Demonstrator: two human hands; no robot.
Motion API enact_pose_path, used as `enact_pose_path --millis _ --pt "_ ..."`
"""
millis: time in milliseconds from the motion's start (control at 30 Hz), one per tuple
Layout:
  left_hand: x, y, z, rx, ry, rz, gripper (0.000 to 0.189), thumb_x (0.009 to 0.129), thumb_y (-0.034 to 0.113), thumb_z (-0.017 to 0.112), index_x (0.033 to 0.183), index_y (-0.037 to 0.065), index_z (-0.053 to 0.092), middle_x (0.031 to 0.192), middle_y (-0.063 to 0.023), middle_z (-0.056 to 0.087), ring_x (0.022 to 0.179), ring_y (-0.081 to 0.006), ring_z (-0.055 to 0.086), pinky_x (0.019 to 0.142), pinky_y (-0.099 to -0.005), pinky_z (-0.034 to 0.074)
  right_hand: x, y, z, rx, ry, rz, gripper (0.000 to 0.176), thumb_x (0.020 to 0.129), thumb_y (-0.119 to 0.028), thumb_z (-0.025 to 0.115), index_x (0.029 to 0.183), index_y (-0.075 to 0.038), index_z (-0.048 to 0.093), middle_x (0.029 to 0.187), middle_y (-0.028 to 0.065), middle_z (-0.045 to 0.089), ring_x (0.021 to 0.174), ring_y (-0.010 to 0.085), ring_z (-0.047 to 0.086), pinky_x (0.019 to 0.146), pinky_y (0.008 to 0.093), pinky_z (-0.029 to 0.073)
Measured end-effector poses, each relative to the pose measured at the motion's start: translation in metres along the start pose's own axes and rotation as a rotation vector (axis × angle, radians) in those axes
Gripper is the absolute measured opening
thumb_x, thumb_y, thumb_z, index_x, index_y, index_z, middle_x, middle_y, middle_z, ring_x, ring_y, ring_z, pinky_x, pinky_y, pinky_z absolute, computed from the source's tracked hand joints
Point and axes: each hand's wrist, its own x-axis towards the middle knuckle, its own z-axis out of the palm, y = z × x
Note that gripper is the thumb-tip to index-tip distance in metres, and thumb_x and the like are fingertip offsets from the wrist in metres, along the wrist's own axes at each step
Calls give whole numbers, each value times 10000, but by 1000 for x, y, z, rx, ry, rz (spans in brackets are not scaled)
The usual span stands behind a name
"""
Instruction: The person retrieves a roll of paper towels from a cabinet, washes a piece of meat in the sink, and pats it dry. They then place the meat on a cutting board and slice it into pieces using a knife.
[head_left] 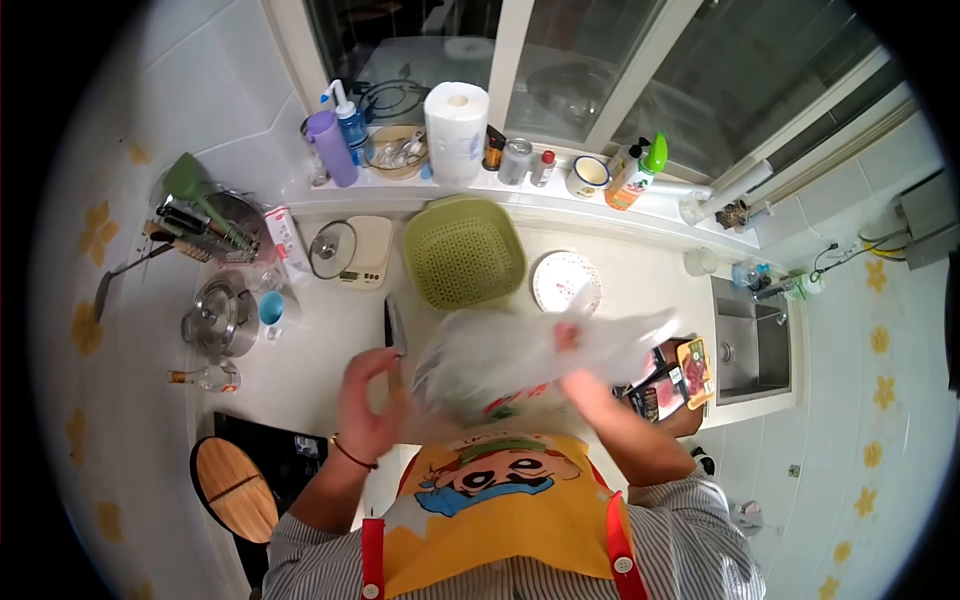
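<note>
A clear, crinkled plastic bag (490, 350) with red and green print spreads over the counter before me, blurred by motion. My right hand (572, 345) is closed on its upper right part, and a loose end trails off to the right. My left hand (368, 395) is left of the bag with fingers curved and a gap between thumb and fingers. Just beyond those fingertips lies a knife (394, 325), its blade pointing away from me. What lies under the bag is mostly hidden.
Behind the bag are a green colander basket (464, 252), a patterned plate (566, 282) and a kitchen scale (372, 252) with a glass lid. Packaged meat (692, 372) stands beside the sink (750, 345) at right. A lidded pot (220, 315), mug (271, 312) and bottle (212, 377) are at left.
</note>
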Motion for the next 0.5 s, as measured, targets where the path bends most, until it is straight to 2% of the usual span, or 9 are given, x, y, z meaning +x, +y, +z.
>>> enact_pose_path --millis 33,67,100,133,233,300,367,433,500 --pt "-13 -36 6 -32 24 -164 367 901 103 722 1246 23 628 1167 -173 661 974 -290 677 883 -362 544 11 -19 -29 -65 16 -98 372 1112 -332 511 1042 -8 678 981 101 673 893 174 600 805 350 509" --pt "-32 -71 8 -44 10 -163 367 901 103 722 1246 23 628 1167 -173 661 974 -290 677 883 -362 544 23 -13 -38 214 179 -148 364 1099 -330 537 1072 9 665 989 90 672 880 176 590 798 365 500" --pt "-54 -102 10 56 -125 -309 359 904 118 713 1242 28 633 1180 -166 661 978 -288 682 890 -365 548 29 -29 -51 489 310 23 354 1081 -303 562 1151 34 642 1090 105 678 960 182 612 867 378 506" --pt "-70 -122 20 159 -263 -452 352 908 132 704 1239 33 637 1194 -160 660 982 -286 686 897 -368 553 37 -45 -62 478 328 30 354 1081 -303 562 1151 34 642 1090 105 678 960 182 612 867 378 506" --pt "-97 -124 77 142 -480 -465 360 899 172 701 1235 55 652 1215 -149 655 1027 -296 679 923 -381 556 68 -57 -96 732 489 96 334 1061 -259 582 1194 45 621 1185 106 659 1053 192 617 955 377 500" --pt "-90 -104 130 24 -578 -318 506 854 227 741 1322 80 618 1313 -183 613 1187 -351 616 996 -430 526 95 -35 -126 919 404 40 306 1056 -211 566 1230 37 613 1263 124 639 1132 233 619 1028 393 492" --pt "-87 -102 198 65 -589 -35 702 795 290 784 1439 139 549 1439 -225 532 1330 -399 509 1065 -466 476 104 -44 -145 942 452 57 310 1063 -205 545 1252 36 598 1259 126 643 1131 245 625 1028 404 499" --pt "-52 -56 236 143 -734 -33 812 799 347 788 1528 192 467 1537 -259 434 1411 -429 426 1105 -492 439 130 -25 -175 969 532 78 311 1089 -176 454 1309 19 556 1251 135 646 1136 276 635 1016 436 520" --pt "-46 -50 279 213 -783 -5 772 817 327 780 1517 185 487 1514 -254 467 1316 -436 512 1088 -483 457 153 -3 -198 986 482 72 309 1092 -176 411 1305 -5 556 1236 127 650 1105 283 638 989 452 532"
